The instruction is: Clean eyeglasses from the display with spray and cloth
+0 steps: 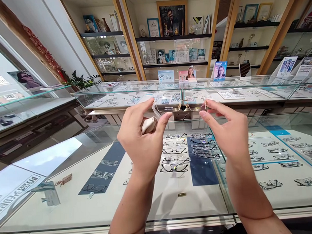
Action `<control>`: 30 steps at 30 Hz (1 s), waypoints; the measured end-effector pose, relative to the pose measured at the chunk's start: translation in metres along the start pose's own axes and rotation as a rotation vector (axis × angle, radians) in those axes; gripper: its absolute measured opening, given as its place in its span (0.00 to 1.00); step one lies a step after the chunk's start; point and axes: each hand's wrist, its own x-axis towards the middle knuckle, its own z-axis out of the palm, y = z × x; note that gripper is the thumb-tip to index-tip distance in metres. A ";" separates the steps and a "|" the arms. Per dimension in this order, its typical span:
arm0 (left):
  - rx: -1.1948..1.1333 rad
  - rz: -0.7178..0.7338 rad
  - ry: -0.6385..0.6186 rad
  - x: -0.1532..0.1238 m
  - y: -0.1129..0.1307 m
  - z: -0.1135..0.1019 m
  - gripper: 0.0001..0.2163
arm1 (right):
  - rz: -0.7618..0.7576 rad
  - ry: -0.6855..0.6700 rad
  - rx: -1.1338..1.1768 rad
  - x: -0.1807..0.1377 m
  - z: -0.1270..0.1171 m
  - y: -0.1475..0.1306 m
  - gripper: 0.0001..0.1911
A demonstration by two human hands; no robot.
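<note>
I hold a pair of thin-rimmed clear glasses (181, 105) up in front of me with both hands. My left hand (142, 135) pinches the left lens edge between thumb and forefinger and also keeps a small pale cleaning cloth (149, 124) tucked in its palm. On the other side, my right hand (228, 130) pinches the right lens edge with thumb and fingertips. Both hands hover above a glass display counter (68, 149).
Under the counter glass lie several rows of spectacle frames (175, 159) on white and dark blue trays. A second glass counter (248, 87) stands behind, then wooden wall shelves (174, 37) with photos and cards. A potted plant (82, 80) sits at the left.
</note>
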 end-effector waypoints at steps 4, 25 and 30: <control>0.002 0.007 -0.002 0.001 0.000 -0.001 0.17 | 0.001 -0.009 0.011 0.001 0.001 0.000 0.19; -0.120 -0.240 -0.124 0.005 -0.007 -0.002 0.16 | -0.194 0.201 -0.042 -0.006 0.001 -0.019 0.16; -0.158 -0.277 -0.134 0.005 -0.006 -0.001 0.16 | -0.220 0.200 -0.098 -0.007 0.000 -0.019 0.18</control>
